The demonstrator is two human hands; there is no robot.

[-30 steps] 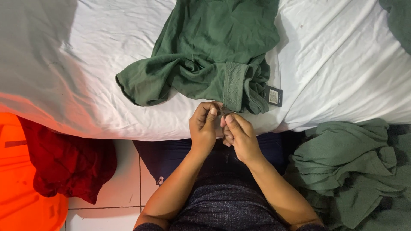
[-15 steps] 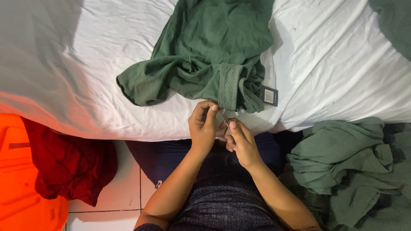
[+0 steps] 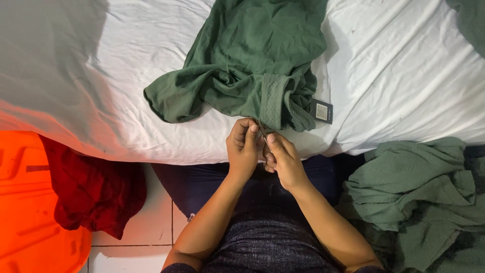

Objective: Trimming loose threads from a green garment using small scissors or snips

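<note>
A dark green garment (image 3: 242, 60) lies crumpled on the white bed sheet (image 3: 101, 76), its folded cuff (image 3: 273, 103) pointing toward me. A small black tag (image 3: 322, 110) hangs at its right edge. My left hand (image 3: 242, 151) is at the bed's edge just below the cuff, fingertips pinched together on the garment's lower edge. My right hand (image 3: 284, 159) presses against it from the right, fingers closed on a thin metallic tool (image 3: 263, 135) that points up toward the cuff. The tool is too small to identify.
An orange plastic container (image 3: 30, 202) stands at the lower left with a dark red cloth (image 3: 91, 192) draped beside it. A pile of green fabric (image 3: 419, 197) lies at the right. More green cloth (image 3: 472, 20) shows at the top right. White floor tiles (image 3: 151, 222) lie below.
Both hands stay together at the bed's edge. The fingers have shifted slightly around the thin tool, close under the cuff. The garment has barely moved.
</note>
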